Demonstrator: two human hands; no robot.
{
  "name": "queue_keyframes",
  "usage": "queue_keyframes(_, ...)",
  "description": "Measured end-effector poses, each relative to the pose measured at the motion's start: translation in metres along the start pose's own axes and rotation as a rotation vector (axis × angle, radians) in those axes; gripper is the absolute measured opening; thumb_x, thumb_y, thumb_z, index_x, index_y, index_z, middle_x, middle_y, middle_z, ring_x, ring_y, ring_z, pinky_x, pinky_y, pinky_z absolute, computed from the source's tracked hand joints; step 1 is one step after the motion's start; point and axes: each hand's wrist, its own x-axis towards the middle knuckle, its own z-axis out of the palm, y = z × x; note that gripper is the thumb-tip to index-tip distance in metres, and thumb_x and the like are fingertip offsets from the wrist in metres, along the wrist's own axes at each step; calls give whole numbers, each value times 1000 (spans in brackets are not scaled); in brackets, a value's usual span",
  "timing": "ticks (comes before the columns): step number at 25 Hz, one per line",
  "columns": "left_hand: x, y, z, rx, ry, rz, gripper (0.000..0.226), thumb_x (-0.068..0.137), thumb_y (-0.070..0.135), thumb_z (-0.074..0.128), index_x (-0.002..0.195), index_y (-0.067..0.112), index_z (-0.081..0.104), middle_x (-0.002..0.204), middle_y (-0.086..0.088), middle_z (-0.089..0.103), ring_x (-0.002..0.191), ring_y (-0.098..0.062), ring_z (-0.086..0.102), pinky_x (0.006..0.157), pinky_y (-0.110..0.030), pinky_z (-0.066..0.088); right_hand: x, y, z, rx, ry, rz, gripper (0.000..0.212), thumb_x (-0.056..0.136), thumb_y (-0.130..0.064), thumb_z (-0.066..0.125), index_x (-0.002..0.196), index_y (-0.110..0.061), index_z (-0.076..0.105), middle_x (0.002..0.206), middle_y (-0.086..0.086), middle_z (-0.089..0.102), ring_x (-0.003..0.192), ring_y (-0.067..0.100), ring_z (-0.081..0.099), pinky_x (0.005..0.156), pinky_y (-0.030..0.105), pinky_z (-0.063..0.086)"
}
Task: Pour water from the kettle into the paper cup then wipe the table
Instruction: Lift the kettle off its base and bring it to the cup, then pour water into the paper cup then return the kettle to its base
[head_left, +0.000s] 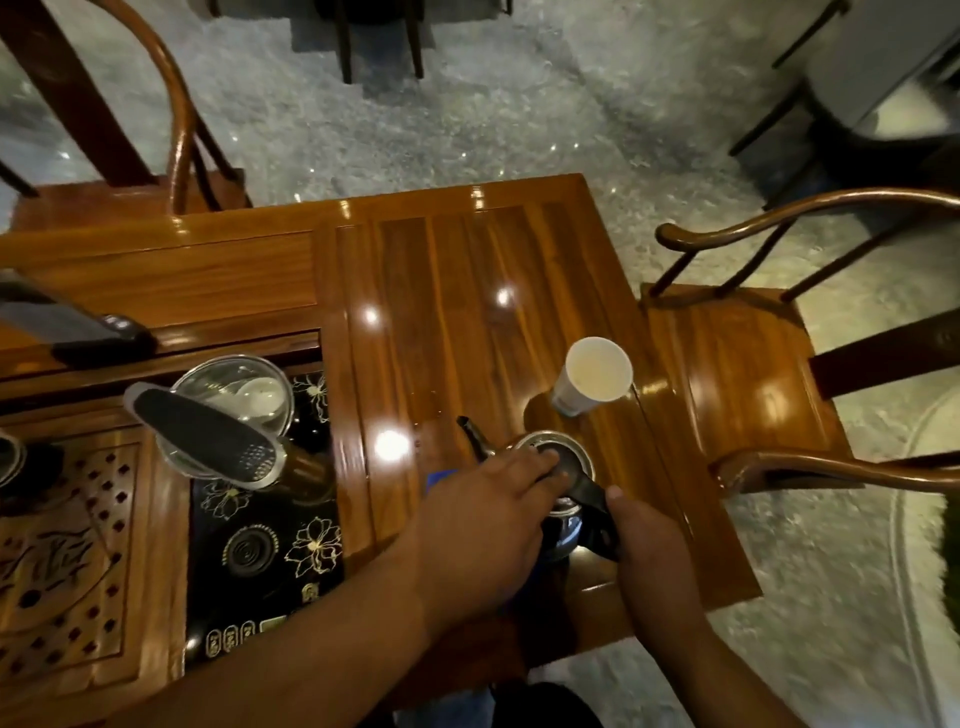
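Note:
A steel kettle (563, 522) with a black spout and black handle stands near the table's front right. My right hand (652, 551) is wrapped around its handle. My left hand (488, 514) lies over the kettle, fingers resting on its lid (569, 457). Under my left wrist a bit of blue cloth (439, 475) peeks out. The white paper cup (592, 374) stands upright just beyond the kettle, close to the right edge of the wooden table (467, 291); whether it holds water I cannot tell.
A glass kettle (228, 415) with a black handle stands on a black floral induction panel (265, 551) at left, beside a carved wooden tea tray (67, 551). Wooden chairs stand to the right (737, 374) and at the far left (156, 171).

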Motion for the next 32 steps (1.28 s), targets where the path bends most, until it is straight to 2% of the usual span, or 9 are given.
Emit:
queue_keyframes(2,16,5,2,0,3,39,60,79,13,79,138,11,64,143,-12,63,127,-31,62,105,-41,50,6,-3,-12,68,60,21,47,87,-65,48,73,-32,77,71,1,76,64,11,71,55,21,53)
queue_keyframes(5,45,17,7,-19,-28,65,60,85,15,72,144,11,58,150,-12,57,134,-33,55,111,-46,47,12,3,-37,48,121,38,54,88,-69,49,75,-24,75,71,10,73,69,27,71,60,41,54)
queue_keyframes(7,62,27,12,-46,-62,57,58,91,19,65,147,13,53,155,-10,51,139,-32,48,110,-50,47,14,5,-52,26,166,42,58,87,-70,49,76,-19,74,71,14,72,69,33,69,60,46,55)
queue_keyframes(11,89,49,18,-52,-39,86,57,91,21,68,146,13,54,153,-9,53,136,-31,50,101,-50,54,20,7,-84,-6,240,72,48,90,-68,49,68,-31,71,63,-5,70,56,16,63,55,26,52)
queue_keyframes(13,99,58,19,-66,-20,85,58,91,21,68,147,15,53,154,-7,52,136,-30,50,98,-47,56,24,7,-101,-33,249,103,53,88,-74,52,70,-29,73,65,-3,73,61,19,68,65,41,60)
queue_keyframes(15,110,66,21,-78,-11,81,59,94,21,64,151,17,49,158,-5,48,141,-28,46,102,-46,51,28,1,-115,-23,269,144,77,75,-92,53,79,-18,75,73,11,76,73,37,74,76,62,62)
queue_keyframes(19,128,74,21,-74,2,56,61,96,23,61,154,20,44,163,-2,42,146,-26,41,105,-45,48,40,-10,-135,-25,254,125,91,67,-96,55,84,-8,72,83,24,73,84,49,71,75,73,57)
queue_keyframes(27,147,74,30,-57,40,-32,70,96,22,63,159,19,33,168,-2,33,152,-24,29,113,-34,18,73,-45,-151,-225,218,111,74,78,-81,53,69,-10,73,65,10,72,65,33,73,63,62,62)
queue_keyframes(32,151,70,34,-108,25,-91,77,95,24,63,162,22,25,171,0,25,153,-23,28,114,-36,24,95,-59,-159,-408,174,46,68,86,-74,51,62,-13,69,58,8,67,58,25,67,56,49,57)
